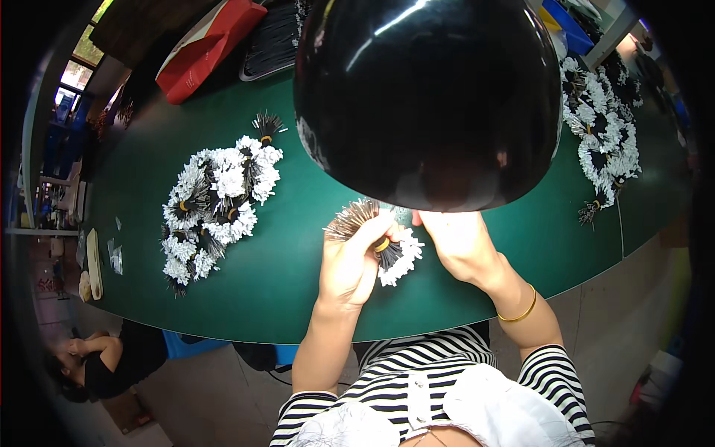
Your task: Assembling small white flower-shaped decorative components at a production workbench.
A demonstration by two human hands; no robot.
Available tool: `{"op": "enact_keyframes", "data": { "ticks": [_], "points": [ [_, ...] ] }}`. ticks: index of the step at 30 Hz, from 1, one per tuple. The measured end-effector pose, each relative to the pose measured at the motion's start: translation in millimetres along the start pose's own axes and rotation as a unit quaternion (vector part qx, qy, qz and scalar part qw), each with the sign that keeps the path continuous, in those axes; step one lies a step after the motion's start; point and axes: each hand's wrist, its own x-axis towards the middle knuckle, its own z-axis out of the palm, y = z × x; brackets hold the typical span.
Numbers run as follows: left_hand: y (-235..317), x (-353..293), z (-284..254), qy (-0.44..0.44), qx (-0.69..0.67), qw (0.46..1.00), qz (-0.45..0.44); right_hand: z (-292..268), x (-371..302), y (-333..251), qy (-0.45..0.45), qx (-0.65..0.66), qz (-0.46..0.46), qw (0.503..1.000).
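My left hand (347, 267) is closed around a bundle of short black wires (389, 258) with a yellow band about its middle. Thin bare tips fan out above the thumb, and white connector ends spread out on the side toward my right hand. My right hand (460, 242), a gold bangle on its wrist, is curled close beside the bundle. The black lamp shade (428, 104) covers part of its fingers, so whatever they pinch cannot be made out. Both hands are over the green table (246, 305), under bright light.
Banded wire bundles with white ends lie in a heap (223, 186) at left and another heap (603, 134) at far right. A red bag (205, 56) and a tray of black wires (272, 41) stand at the back left. Beyond the left table edge sits another person (112, 361).
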Motion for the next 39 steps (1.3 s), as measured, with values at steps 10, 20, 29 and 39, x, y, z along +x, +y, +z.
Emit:
{"op": "enact_keyframes", "data": {
  "ticks": [10,20,29,39],
  "points": [
    [2,1,3,0.012,0.028,0.999,0.015,6,0,8,-0.003,-0.049,-0.122,0.991],
    [2,-6,8,-0.041,0.181,0.981,0.052,-1,0,-1,0.019,0.072,0.022,0.997],
    [0,-4,6,-0.033,0.203,0.976,0.077,-2,2,4,0.035,0.117,0.042,0.992],
    [0,-1,4,-0.011,0.086,0.991,0.098,2,0,-1,-0.033,-0.097,-0.095,0.990]
  ]
}}
